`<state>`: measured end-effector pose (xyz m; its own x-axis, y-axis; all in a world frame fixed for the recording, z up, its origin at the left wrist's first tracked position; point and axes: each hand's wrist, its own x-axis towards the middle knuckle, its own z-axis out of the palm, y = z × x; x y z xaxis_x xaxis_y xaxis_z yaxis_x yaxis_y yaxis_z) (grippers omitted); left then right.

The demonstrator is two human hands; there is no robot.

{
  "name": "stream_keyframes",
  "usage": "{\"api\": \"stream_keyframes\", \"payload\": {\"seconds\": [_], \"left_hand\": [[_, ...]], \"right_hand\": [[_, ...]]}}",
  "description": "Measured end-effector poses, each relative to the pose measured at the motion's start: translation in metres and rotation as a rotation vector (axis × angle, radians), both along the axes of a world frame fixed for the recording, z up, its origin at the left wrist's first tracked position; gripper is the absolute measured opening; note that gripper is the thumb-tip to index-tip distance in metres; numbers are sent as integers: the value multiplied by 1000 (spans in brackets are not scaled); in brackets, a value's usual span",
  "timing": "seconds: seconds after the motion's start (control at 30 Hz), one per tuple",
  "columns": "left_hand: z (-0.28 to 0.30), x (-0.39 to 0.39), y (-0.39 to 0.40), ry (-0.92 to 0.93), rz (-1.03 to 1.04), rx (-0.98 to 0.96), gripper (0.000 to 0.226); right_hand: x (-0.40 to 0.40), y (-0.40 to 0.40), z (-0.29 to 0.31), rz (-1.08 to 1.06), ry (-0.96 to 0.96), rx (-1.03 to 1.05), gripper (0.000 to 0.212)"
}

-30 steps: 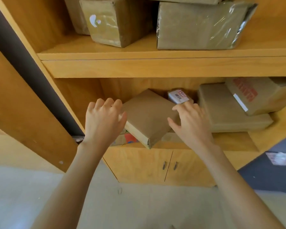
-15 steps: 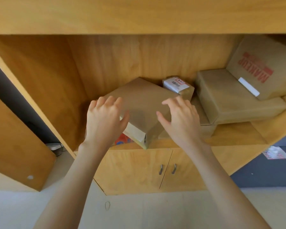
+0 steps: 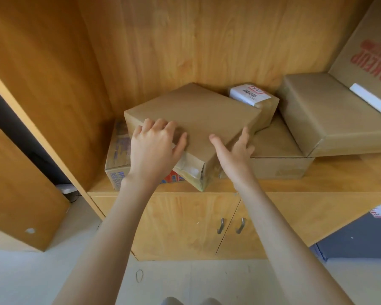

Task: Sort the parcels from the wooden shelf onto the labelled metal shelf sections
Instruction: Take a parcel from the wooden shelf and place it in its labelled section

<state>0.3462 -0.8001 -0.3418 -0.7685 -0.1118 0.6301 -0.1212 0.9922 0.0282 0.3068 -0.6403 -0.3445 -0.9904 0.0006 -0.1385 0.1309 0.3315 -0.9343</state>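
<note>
A large brown paper-wrapped parcel [image 3: 196, 113] lies tilted on the wooden shelf [image 3: 343, 175], resting on a printed carton [image 3: 117, 159] and a flat box [image 3: 275, 148]. My left hand [image 3: 154, 150] covers its front-left side, with the fingers curled over onto the top and the thumb lying on top. My right hand [image 3: 235, 148] lies against its right side, fingers straight along the side face and thumb over the top edge. Behind the parcel sits a small parcel with a white barcode label [image 3: 250, 94].
To the right, a bigger brown box [image 3: 330, 119] lies under a carton with red print [image 3: 365, 53]. Cabinet doors with two metal handles [image 3: 231, 225] are below the shelf. An open wooden door [image 3: 20, 172] stands at the left. A rubber band [image 3: 139, 275] lies on the floor.
The view has dropped and closed in on the lower shelf. My left hand has settled onto the parcel's front-left edge, and my right hand has slid from the top down to its right side.
</note>
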Motion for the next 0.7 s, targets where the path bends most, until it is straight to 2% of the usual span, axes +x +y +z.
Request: {"api": "stream_keyframes", "payload": {"seconds": [0.13,0.23,0.47,0.57,0.7], "left_hand": [[1,1,0,-38,-19,18,34],[8,4,-1,-108,-6,17,37],[51,34,14,-141,-30,106,49],[72,57,24,-215,-107,136,62],[102,97,35,-320,-239,136,87]], "right_hand": [[0,-8,4,-75,-336,-313,103],[2,-6,12,-87,-388,-397,101],[25,10,57,-94,-452,-426,93],[42,26,79,-85,-504,-427,79],[64,52,115,-62,-548,-393,71]]}}
